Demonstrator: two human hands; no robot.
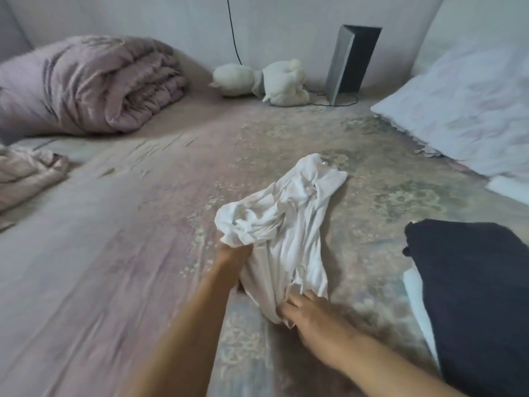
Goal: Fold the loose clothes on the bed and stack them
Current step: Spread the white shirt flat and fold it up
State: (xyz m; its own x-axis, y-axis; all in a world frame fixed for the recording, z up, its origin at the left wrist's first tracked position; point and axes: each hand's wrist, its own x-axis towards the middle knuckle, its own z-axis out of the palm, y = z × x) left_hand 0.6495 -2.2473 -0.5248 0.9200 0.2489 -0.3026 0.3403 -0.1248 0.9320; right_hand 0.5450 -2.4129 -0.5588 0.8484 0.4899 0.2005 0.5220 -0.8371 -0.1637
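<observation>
Crumpled white garment (282, 224) on the bed (114, 253), just past centre of view: thin, creased cloth, bunched into folds, near end gathered and lifted, far end trailing flat on the sheet toward 1 o'clock. Colour plain white throughout; type of garment impossible to tell from the folds.

Right hand (310, 316) at 6 o'clock, fingers curled into the lower edge of the cloth, clamped on a gathered bunch. Left hand (232, 257) a little farther out, toward 11 o'clock from the right one, fist closed round the upper bunched corner, cloth spilling over the knuckles. Both forearms bare, reaching in from the bottom edge. Some motion blur over hands and sheet.

At 4 o'clock, near the right edge, dark folded garment (469, 287) lying on something pale, well apart from the white cloth. At 9 o'clock, on the left edge, loose pinkish garment (28, 173) in a rumpled heap.

Farther out, at 2 o'clock, pillow (463, 110) with faint floral print. At 10 o'clock, rolled pink quilt (94, 84) against the wall. At 12 o'clock, white plush toy (266, 78) lying beside a grey upright device (352, 61), black cable (233, 32) running up the wall.
</observation>
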